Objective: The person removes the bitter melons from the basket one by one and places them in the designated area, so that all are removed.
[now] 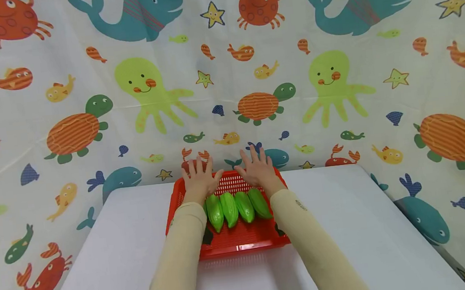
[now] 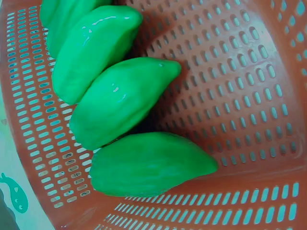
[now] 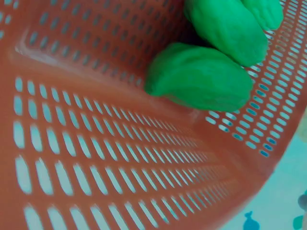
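A red slotted plastic basket (image 1: 243, 248) stands on the white table. Several glossy green gourd-like vegetables (image 1: 230, 209) with ridged skin and pointed tips lie side by side in it, toward its far wall. My left hand (image 1: 199, 184), fingers spread and straight, is over the basket's far left part. Over the far right part, my right hand (image 1: 257, 170) is spread in the same way. Neither hand holds anything. In the left wrist view the nearest gourd (image 2: 148, 165) lies by the side wall; the right wrist view shows another gourd (image 3: 201, 79) near the opposite wall. No fingers appear in either wrist view.
The white table (image 1: 124, 251) extends on both sides of the basket. Behind it hangs a curtain (image 1: 217, 85) printed with sea animals. Black pieces (image 1: 207, 236) show beside the sleeves at the basket's near corners; what they are I cannot tell.
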The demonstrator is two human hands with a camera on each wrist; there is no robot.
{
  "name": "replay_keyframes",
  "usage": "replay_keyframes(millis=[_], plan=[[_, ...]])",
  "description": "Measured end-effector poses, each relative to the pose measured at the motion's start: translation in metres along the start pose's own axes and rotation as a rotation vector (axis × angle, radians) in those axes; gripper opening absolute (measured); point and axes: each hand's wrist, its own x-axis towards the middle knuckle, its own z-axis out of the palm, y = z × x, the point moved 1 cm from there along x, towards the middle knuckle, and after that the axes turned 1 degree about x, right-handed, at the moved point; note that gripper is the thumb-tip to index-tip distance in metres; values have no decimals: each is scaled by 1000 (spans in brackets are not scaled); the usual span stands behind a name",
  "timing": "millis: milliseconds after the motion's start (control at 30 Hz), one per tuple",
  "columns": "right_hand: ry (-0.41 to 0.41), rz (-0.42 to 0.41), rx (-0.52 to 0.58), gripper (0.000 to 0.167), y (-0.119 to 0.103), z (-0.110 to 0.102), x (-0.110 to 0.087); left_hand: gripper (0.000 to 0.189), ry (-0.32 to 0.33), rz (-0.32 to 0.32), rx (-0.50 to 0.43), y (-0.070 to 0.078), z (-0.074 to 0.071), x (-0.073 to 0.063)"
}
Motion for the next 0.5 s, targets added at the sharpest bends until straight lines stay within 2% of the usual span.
replay_keyframes(millis=[200,300,500], plan=[[-63,-43,-46,68,3,-15,-4,71,-65,68,-54,-8,-14,-6],[-90,-64,-56,69,12,-25,-10,70,-113,104,-44,-15,-20,-8],[-115,-69,-82,70,32,-34,-26,72,-158,124,-66,-38,-24,-20]])
